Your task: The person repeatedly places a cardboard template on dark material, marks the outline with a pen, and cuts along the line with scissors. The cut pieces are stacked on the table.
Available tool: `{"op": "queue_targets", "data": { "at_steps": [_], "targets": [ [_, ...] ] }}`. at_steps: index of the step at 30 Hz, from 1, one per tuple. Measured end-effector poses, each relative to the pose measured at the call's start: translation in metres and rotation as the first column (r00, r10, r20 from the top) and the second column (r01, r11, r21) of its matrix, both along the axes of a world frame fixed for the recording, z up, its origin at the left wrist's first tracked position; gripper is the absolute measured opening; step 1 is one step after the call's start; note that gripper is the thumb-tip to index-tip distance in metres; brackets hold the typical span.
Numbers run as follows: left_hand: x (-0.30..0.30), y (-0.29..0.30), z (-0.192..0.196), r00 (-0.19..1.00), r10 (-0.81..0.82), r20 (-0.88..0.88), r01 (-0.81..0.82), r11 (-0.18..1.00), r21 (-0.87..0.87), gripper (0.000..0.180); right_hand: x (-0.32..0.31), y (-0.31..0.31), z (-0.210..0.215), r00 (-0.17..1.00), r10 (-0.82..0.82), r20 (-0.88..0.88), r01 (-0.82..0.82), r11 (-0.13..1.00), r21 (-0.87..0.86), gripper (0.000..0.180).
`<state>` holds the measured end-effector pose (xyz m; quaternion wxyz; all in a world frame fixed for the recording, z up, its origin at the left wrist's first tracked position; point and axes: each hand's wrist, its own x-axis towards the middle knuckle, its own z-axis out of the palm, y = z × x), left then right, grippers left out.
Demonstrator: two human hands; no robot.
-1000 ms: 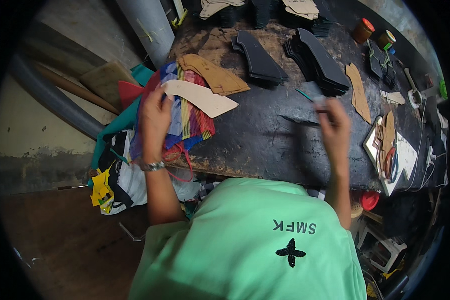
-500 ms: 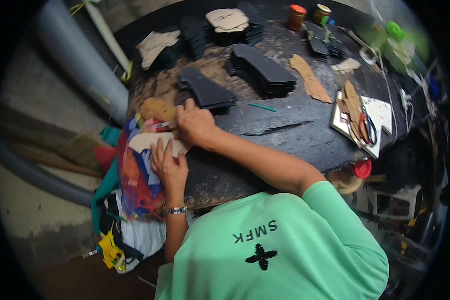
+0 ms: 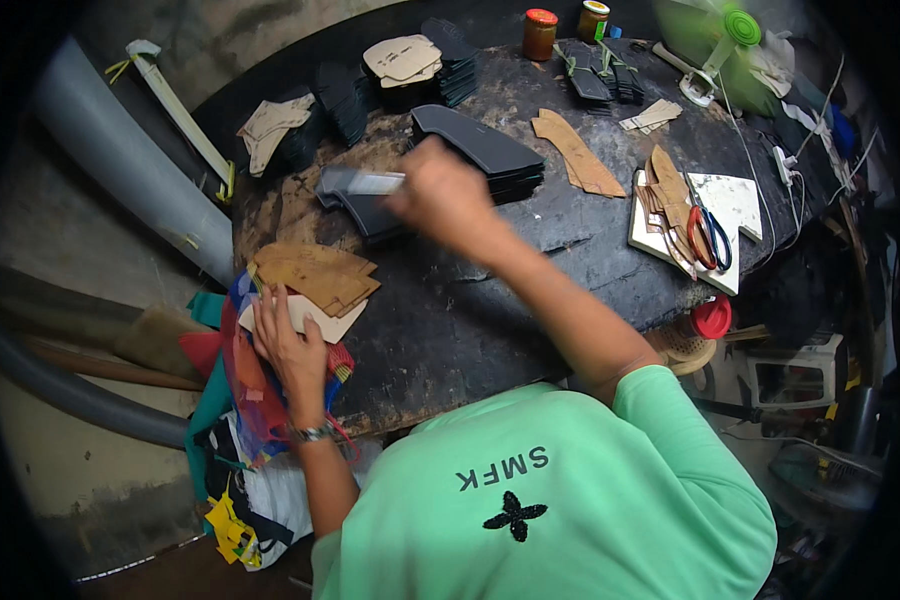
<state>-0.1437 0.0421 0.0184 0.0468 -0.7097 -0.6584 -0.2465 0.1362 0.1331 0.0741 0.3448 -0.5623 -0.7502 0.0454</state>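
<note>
Under my left hand (image 3: 285,345) lies a pale cream cut-out piece (image 3: 315,318), flat on the brown cardboard patterns (image 3: 315,275) at the table's near left edge. My right hand (image 3: 450,195) holds a blurred grey strip (image 3: 365,183) over the black stacked pieces (image 3: 370,205) farther back.

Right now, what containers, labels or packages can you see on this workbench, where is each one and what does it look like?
Brown jar: far edge of the table, cylindrical, orange-red lid.
Second jar: just right of it, yellow lid, greenish label band.
Red-capped container: below the table's right edge, round.
No screens or signs in view.
</note>
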Motion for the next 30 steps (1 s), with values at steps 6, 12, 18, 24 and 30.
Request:
{"op": "queue_targets", "data": {
  "at_steps": [6,12,18,24,30],
  "targets": [
    [-0.038,0.076,0.029,0.962,-0.249,-0.107,0.221,0.950,-0.221,0.074,0.097,0.022,0.001,0.875,-0.235,0.424,0.259,0.966,0.001,0.069],
    [-0.045,0.106,0.037,0.942,-0.325,-0.085,0.245,0.837,-0.489,0.073,0.100,0.015,-0.005,0.951,-0.233,0.202,0.242,0.970,-0.021,0.054],
    [-0.063,0.102,0.028,0.923,-0.372,-0.095,0.316,0.878,-0.359,0.057,0.096,-0.056,0.005,0.997,-0.067,0.026,0.064,0.993,0.103,0.051],
    [-0.081,0.096,0.027,0.886,-0.460,-0.061,0.448,0.882,-0.145,0.041,0.074,-0.135,-0.022,0.977,0.210,-0.031,-0.209,0.926,-0.313,0.056],
    [-0.075,0.083,0.023,0.918,-0.395,-0.029,0.377,0.894,-0.244,0.042,0.094,-0.128,-0.035,0.877,-0.128,-0.463,-0.057,0.929,-0.365,0.031]
  ]
}}
